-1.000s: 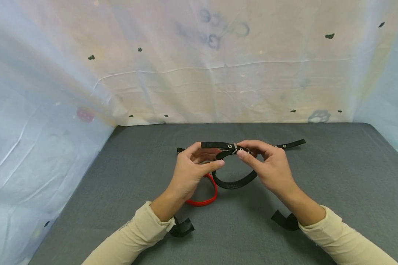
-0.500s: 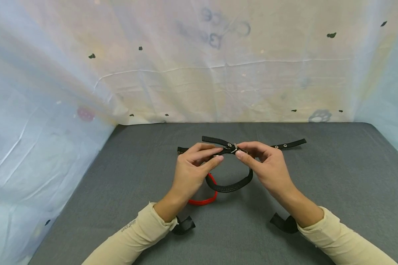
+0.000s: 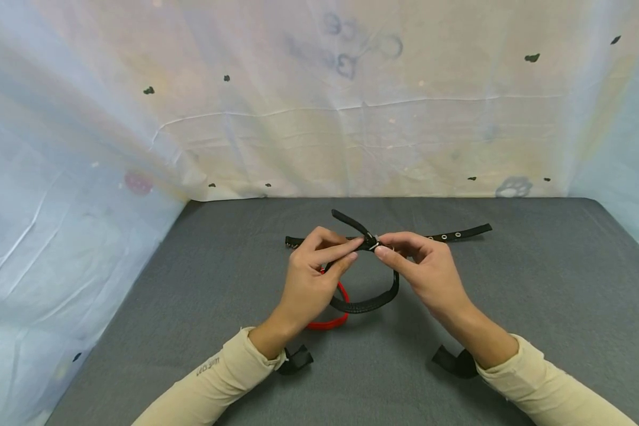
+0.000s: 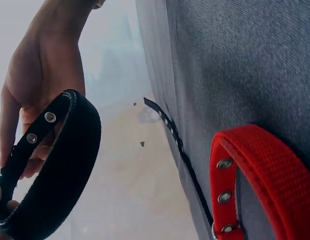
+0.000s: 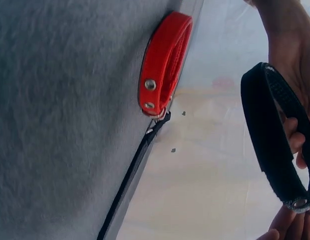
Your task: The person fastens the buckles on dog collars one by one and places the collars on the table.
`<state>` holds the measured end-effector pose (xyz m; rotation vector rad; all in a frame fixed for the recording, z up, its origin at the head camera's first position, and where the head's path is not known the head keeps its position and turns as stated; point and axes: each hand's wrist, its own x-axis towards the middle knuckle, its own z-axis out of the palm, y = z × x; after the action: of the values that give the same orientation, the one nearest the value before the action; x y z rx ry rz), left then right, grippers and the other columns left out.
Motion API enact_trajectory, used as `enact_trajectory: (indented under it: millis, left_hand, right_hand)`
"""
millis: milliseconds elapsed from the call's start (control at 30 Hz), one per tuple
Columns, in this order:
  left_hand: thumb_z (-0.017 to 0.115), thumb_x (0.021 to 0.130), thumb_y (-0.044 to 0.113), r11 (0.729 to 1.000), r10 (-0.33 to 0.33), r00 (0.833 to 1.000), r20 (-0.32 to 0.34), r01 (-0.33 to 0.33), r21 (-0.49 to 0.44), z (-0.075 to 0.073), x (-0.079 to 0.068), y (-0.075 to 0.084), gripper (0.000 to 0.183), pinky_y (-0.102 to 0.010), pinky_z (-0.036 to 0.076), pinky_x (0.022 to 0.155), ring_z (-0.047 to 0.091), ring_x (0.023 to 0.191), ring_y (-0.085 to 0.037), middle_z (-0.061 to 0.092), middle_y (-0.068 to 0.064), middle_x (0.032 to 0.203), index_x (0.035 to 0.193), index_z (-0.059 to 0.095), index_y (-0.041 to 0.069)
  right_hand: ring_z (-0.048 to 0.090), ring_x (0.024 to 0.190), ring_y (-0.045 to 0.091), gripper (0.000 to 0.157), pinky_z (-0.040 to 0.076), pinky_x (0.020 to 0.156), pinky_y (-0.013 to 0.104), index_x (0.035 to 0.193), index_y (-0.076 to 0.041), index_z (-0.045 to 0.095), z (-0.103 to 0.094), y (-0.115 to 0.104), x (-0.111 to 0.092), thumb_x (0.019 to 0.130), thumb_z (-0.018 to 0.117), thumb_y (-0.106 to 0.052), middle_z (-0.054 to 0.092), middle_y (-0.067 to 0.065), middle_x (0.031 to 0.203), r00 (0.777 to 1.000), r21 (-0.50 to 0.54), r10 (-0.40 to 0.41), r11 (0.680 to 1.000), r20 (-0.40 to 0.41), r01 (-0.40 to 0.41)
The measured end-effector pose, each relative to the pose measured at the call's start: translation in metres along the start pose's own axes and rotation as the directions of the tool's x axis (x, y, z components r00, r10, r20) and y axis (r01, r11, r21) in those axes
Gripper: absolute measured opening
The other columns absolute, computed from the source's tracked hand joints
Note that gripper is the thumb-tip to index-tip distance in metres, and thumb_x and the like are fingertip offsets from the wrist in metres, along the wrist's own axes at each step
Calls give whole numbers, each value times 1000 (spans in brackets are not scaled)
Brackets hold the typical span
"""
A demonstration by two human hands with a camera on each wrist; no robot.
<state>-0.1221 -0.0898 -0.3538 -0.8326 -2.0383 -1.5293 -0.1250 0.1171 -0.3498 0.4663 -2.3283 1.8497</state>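
Observation:
A black collar (image 3: 365, 305) with metal eyelets and a buckle (image 3: 373, 244) is held up in a closed loop between both hands. My left hand (image 3: 311, 275) pinches the strap just left of the buckle, thumb below and fingers above. At the buckle's right side, the right hand (image 3: 431, 269) grips the collar between thumb and fingertips. The strap's free end sticks up and away past the buckle. In the left wrist view, eyelets show inside the black loop (image 4: 65, 170). The right wrist view shows the loop's wide outer band (image 5: 264, 125).
A red collar (image 3: 327, 325) with eyelets lies on the grey table (image 3: 554, 284), partly behind the left hand and black loop. Another black strap (image 3: 465, 232) with eyelets lies flat behind the hands. Pale printed sheets (image 3: 309, 148) hang at the back and sides.
The collar's free end has swung up and away from the left fingers, which have shifted toward the buckle. The loop has moved slightly left, and the right hand has come a little left too.

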Motion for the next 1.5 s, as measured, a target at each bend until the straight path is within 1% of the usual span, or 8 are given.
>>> enact_trajectory:
  millis: [133,400,667,800,967,1200,1333,1500]
  left_hand:
    - [70,92,3,1000,10,1000,23,-11,23,0,0,2,27,-23,44,64,56,78,-13,61,-6,101,118,73,4]
    - [69,91,0,998,15,998,67,-19,55,0,1,6,31,-22,45,63,54,76,-12,58,-6,97,122,71,5]
    - [68,93,4,996,-10,994,109,0,90,-2,2,9,32,-21,43,62,50,73,-8,55,-2,92,125,69,8]
    - [68,94,6,994,-1,993,116,-11,109,-2,3,11,31,-20,42,59,47,69,-6,53,-2,88,124,70,9]
    - [69,93,5,993,6,994,107,-19,113,-2,3,11,30,-20,42,57,46,66,-7,52,-3,86,123,71,9]
    - [70,93,7,995,-34,998,56,29,93,-3,3,11,25,-24,39,56,44,66,-8,55,0,84,117,75,11]
    - [71,93,10,991,1,1000,29,-5,134,-3,2,12,25,-21,36,55,42,62,-11,56,1,81,117,76,13]
    - [70,92,5,985,61,998,36,-65,157,-3,2,12,27,-19,37,53,43,61,-8,55,0,80,118,75,10]
  right_hand:
    - [59,83,11,22,50,73,24,113,-6,72,3,-1,-2,95,70,-19,70,-6,94,999,50,26,998,-22,-25]
    - [66,96,11,27,54,88,23,117,-5,70,8,-4,-5,96,68,-21,71,-12,99,990,136,130,983,-46,-123]
    - [65,93,7,17,55,86,21,112,-11,72,9,1,-7,96,68,-14,71,-11,97,993,213,101,973,-57,-87]
    - [63,89,7,16,54,82,21,110,-12,73,10,3,-8,95,70,-16,71,-8,95,993,209,87,975,-74,-70]
    - [61,86,6,15,52,79,21,109,-12,73,11,3,-9,94,70,-15,71,-9,94,994,202,77,978,-84,-59]
    - [64,92,6,14,54,85,22,107,-16,72,14,3,-7,98,63,-9,71,-10,97,996,329,84,942,-42,-66]
    - [63,93,8,14,53,87,23,105,-17,72,16,2,-6,100,61,-10,72,-10,96,995,385,91,920,-33,-72]
    - [62,91,8,15,51,88,23,103,-17,72,18,1,-6,101,59,-11,72,-10,95,994,419,98,905,-40,-72]
